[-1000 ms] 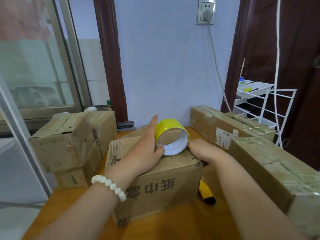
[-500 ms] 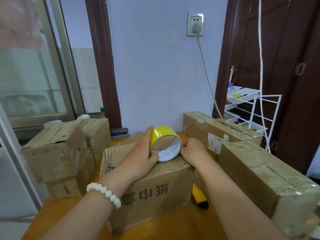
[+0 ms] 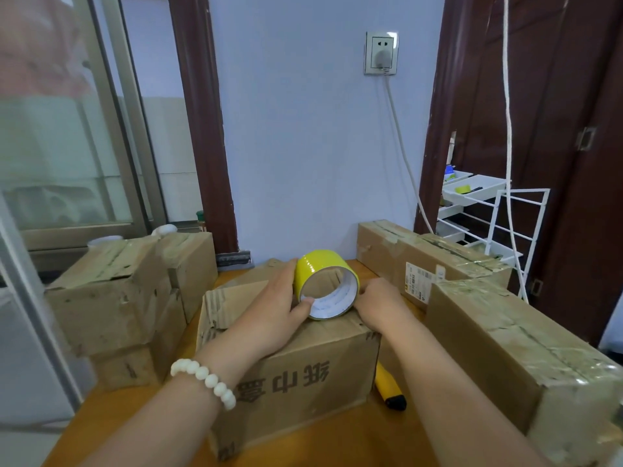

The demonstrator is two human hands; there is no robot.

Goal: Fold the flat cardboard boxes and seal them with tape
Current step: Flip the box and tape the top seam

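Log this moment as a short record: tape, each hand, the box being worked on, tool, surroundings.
tape roll: yellow, held on edge over the middle box's top
left hand: grips the roll, thumb inside the core
right hand: against the roll's right side; fingertips hidden
middle box: folded up, printed side facing the camera, on the wooden table
knife: yellow and black, lying on the table right of that box
surroundings: taped boxes on the right, a stack on the left

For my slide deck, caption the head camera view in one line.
Left hand grips a yellow tape roll on a cardboard box; right hand touches its side.
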